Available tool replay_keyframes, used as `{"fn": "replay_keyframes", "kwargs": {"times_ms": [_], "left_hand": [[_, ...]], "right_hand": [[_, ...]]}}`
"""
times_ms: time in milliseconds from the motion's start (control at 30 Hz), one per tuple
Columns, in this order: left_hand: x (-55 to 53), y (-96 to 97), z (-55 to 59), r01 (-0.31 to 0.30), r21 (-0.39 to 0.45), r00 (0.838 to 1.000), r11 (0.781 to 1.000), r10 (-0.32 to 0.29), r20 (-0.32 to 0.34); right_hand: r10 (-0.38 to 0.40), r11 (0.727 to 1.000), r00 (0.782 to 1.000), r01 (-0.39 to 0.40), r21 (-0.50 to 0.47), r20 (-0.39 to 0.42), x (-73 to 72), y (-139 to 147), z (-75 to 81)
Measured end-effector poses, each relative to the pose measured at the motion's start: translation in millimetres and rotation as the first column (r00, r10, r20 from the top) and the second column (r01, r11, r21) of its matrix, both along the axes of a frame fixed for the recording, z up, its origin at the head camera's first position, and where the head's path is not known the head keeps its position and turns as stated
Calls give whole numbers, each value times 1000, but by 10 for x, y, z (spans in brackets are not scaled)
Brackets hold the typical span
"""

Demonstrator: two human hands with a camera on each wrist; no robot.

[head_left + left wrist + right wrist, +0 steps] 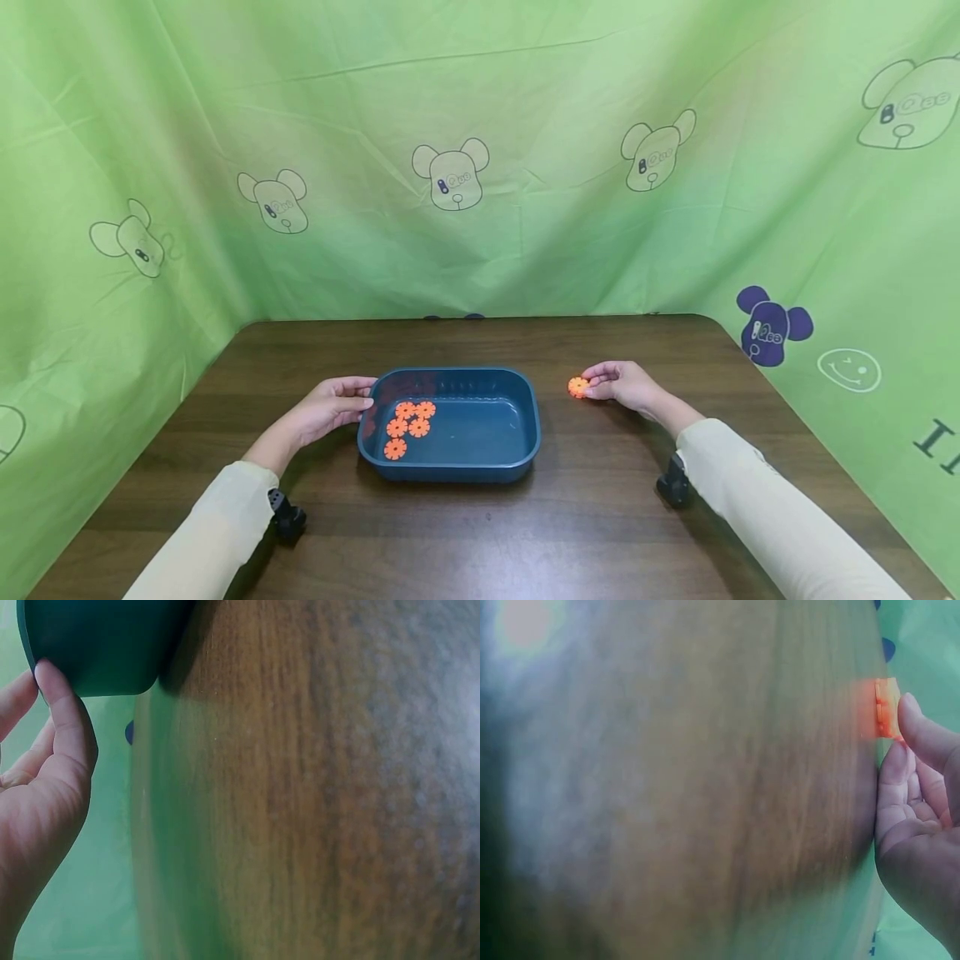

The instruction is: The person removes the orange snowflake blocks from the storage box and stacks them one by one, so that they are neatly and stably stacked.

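Note:
A dark blue rectangular plastic tub (465, 472) stands on the table, with several orange notched plastic discs (395, 449) lying flat in its left part. My left hand (333, 408) holds the tub by its left end. In the left wrist view, thumb and forefinger of that hand (52, 772) meet at the rim of the tub (97, 645). To the right of the tub, my right hand (622, 387) pinches another orange notched disc (577, 387) at its edge. The right wrist view has this disc (887, 709) low over the table, at the thumb and forefinger tips.
The brown wood-grain table (465, 542) ends at the back against a green curtain (525, 250) printed with bear heads. A small black device (287, 518) is worn at my left wrist and a similar black device (673, 482) at my right.

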State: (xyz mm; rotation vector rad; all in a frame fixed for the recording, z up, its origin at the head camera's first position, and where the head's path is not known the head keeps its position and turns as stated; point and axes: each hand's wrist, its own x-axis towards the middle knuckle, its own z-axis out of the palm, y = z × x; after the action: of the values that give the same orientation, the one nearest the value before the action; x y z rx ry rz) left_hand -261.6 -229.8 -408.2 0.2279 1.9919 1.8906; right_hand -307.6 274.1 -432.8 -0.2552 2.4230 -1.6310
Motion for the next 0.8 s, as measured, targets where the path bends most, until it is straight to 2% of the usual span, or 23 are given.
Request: {"fn": "replay_keyframes", "kwargs": {"times_ms": [267,467,800], "left_hand": [[0,-14,-12,5,5,1000,1000,-5,-6],[-4,-5,-9,-6,2,1000,1000,6,-6],[6,-9,-13,-4,-1,1000,1000,4,-14]], "right_hand": [[-6,1000,1000,6,11,6,5,-7,18],[-25,999,1000,25,-28,4,9,-4,43],[-45,999,997,44,-16,-64,4,-122,228]]}}
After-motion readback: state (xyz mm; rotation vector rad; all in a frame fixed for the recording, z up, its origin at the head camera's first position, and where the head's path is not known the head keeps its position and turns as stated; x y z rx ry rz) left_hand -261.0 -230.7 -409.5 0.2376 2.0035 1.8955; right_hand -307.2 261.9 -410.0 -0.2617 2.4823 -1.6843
